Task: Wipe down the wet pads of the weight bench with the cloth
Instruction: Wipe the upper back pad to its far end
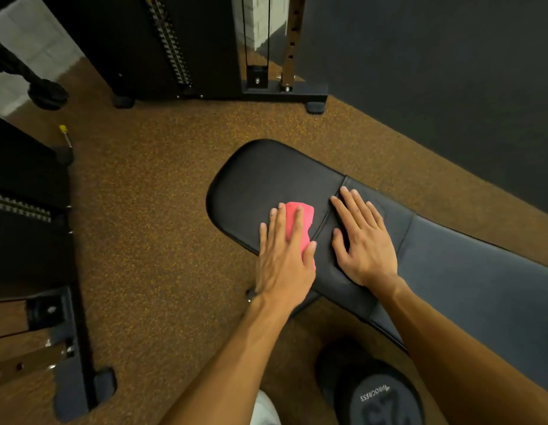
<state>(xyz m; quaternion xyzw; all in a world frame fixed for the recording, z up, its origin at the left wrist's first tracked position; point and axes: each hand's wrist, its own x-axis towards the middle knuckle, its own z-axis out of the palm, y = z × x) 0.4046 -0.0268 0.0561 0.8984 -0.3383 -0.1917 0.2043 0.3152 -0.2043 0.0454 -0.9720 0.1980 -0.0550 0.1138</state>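
Note:
A black padded weight bench (266, 176) runs from the centre to the lower right, its rounded end pad pointing up-left. A pink cloth (300, 214) lies folded on that end pad near the seam. My left hand (285, 256) lies flat on the cloth with straight fingers, pressing it to the pad. My right hand (363, 240) rests flat on the pad just right of the seam, fingers spread, holding nothing.
A cable machine frame (205, 87) with a weight stack stands at the back. Another machine base (73, 348) fills the left edge. A dark wall (450, 87) runs behind the bench. A dumbbell head (377, 397) lies at the bottom, on speckled brown floor (159, 225).

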